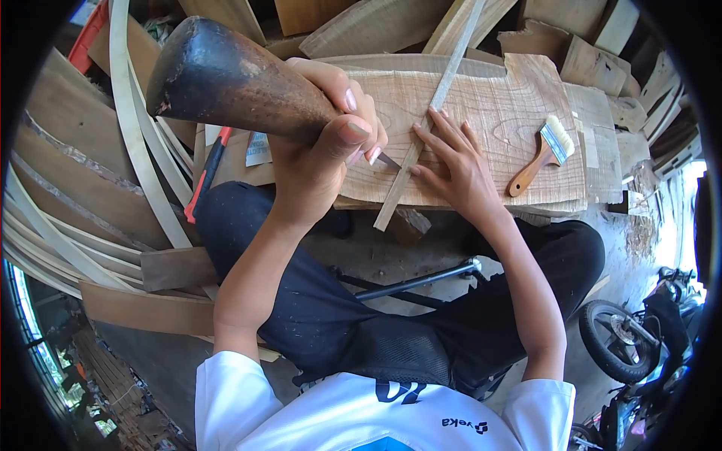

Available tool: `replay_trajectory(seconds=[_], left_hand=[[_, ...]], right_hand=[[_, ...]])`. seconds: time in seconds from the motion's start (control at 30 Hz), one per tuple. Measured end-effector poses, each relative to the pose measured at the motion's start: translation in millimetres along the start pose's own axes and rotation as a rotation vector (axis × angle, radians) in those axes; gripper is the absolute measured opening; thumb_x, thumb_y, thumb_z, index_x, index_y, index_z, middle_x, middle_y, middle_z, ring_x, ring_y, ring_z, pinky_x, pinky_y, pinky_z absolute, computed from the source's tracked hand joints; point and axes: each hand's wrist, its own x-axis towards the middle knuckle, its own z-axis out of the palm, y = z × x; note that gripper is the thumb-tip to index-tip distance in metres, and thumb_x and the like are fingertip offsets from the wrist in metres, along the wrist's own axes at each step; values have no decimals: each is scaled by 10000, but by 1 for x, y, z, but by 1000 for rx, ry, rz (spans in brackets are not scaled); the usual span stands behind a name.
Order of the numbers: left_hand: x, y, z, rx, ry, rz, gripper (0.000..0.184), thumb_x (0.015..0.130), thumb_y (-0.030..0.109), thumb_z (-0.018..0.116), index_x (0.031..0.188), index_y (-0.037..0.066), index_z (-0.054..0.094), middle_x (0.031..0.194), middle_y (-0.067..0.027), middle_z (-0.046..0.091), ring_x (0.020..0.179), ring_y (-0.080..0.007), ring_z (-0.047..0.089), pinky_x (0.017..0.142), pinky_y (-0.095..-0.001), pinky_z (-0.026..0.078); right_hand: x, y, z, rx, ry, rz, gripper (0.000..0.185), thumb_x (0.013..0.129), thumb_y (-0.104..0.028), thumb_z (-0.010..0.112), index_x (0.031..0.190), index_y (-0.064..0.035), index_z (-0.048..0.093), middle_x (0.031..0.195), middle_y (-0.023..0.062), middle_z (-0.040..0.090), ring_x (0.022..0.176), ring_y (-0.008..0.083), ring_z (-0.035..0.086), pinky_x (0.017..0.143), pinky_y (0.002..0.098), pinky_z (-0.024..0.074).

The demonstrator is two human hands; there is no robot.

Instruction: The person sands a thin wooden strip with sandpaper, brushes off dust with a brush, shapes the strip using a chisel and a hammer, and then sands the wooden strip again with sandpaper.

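My left hand [320,154] is wrapped round the dark, worn wooden handle [241,86] of a tool. Its thin pointed metal tip [389,161] meets the edge of a long narrow wooden strip [410,161]. The strip lies at a slant across a broad light-brown wooden board [519,113] with curved grain. My right hand [460,167] rests on the board with fingers spread, its fingertips pressing on the strip. To the right of that hand, a brush [543,156] with a wooden handle and pale bristles lies on the board.
A red and black tool [209,173] lies left of the board. Long curved strips [139,135] stand at the left. Wood pieces [376,30] are piled behind. My bent knees [233,218] are close below the board. A motorcycle [620,342] is at the lower right.
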Motion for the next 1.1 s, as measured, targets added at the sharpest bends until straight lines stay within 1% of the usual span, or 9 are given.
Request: replay_trajectory(seconds=[0.03,0.27,0.87,0.93,1.1], left_hand=[[1,1,1,111,-20,-16,378,915,452,621,1000,152,406,645,41,392,544,-55,347,544,-239,360],[2,1,0,143,-2,-4,383,918,473,598,998,150,407,642,44,385,539,-55,342,537,-240,355],[2,1,-2,116,24,9,403,923,507,549,1006,139,407,645,40,362,542,-64,322,539,-245,341],[1,1,-1,106,30,3,410,918,513,550,1004,139,407,642,40,359,544,-65,320,541,-244,340],[1,1,-2,121,34,9,419,914,527,543,1004,142,406,639,40,355,540,-63,316,541,-242,339]], right_hand=[[0,0,1,-3,-1,2,608,855,-303,713,1409,-157,512,1526,164,364,1414,336,339,1176,500,224],[1,1,3,-24,-5,4,617,865,-319,700,1422,-151,497,1531,163,357,1420,335,327,1180,502,209],[1,4,6,0,7,6,614,863,-335,701,1415,-150,507,1534,157,356,1413,336,343,1180,505,199],[0,4,6,-48,15,-2,589,887,-385,665,1402,-142,516,1523,149,373,1416,300,341,1182,486,216],[0,4,5,-33,17,6,588,886,-386,666,1399,-138,520,1521,149,377,1420,294,336,1186,486,207]])
